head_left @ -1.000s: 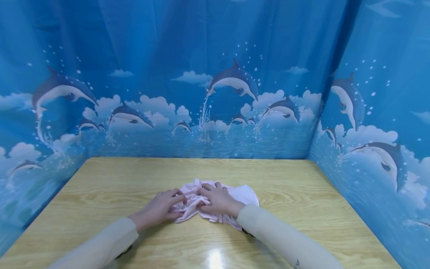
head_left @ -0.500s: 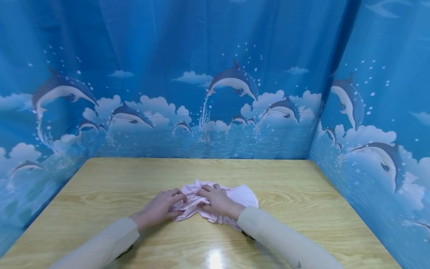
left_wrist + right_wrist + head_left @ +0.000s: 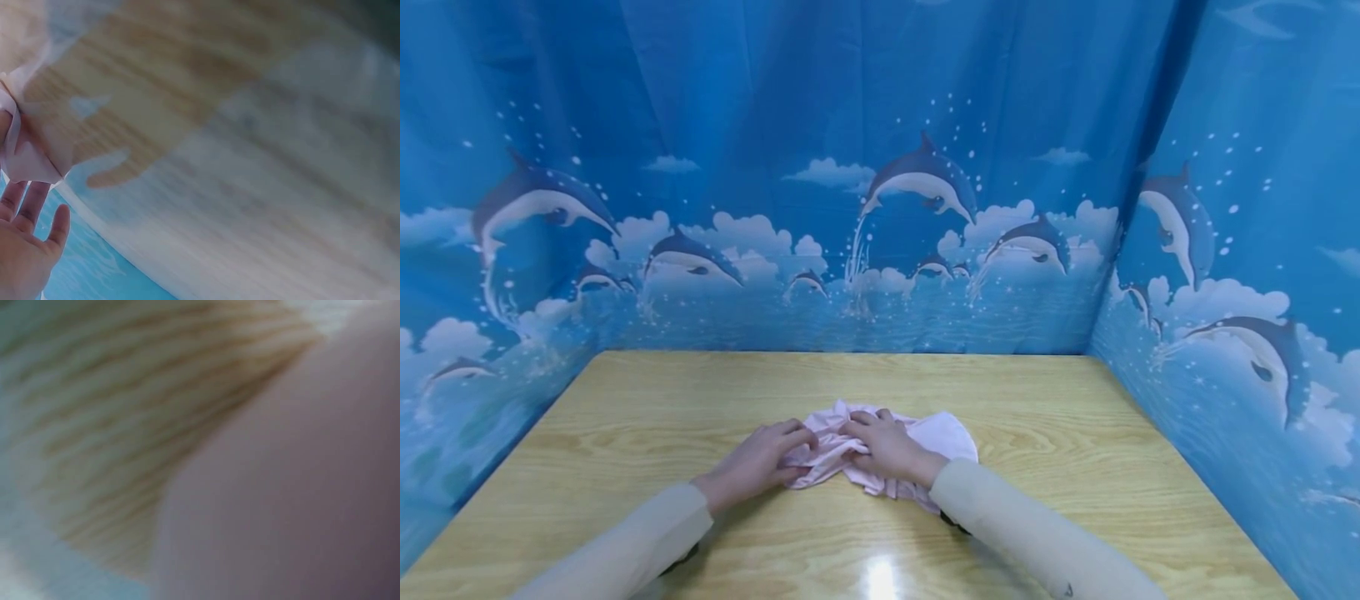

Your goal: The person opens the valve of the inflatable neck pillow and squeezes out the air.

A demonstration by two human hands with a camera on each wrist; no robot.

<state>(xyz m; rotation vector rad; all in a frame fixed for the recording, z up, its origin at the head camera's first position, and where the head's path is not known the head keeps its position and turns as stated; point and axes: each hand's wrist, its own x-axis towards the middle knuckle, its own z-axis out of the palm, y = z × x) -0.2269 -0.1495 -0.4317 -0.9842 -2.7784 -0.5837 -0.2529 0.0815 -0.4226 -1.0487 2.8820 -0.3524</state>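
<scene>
A crumpled pale pink cloth (image 3: 942, 435) with gathered folds lies on the wooden table, its smooth rounded end to the right. My left hand (image 3: 756, 463) grips its left edge, thumb nearest me and fingers bent over the folds. In the left wrist view, the left hand (image 3: 25, 250) appears at the lower left, with the cloth (image 3: 31, 156) at its fingertips. From above, my right hand (image 3: 886, 450) holds the middle of the cloth with bent fingers, some tips hidden in the folds. A blurred pinkish surface (image 3: 281, 506) fills much of the right wrist view; my right fingers are not visible there.
The light wood table (image 3: 685, 392) extends around the cloth on all sides. Blue curtains with printed dolphins (image 3: 760, 108) stand behind it and along both sides. A bright light reflection (image 3: 880, 575) shows near the front.
Over the last second both hands stay almost in place on the cloth. The cloth's lower left edge has shifted up very slightly with my left hand.
</scene>
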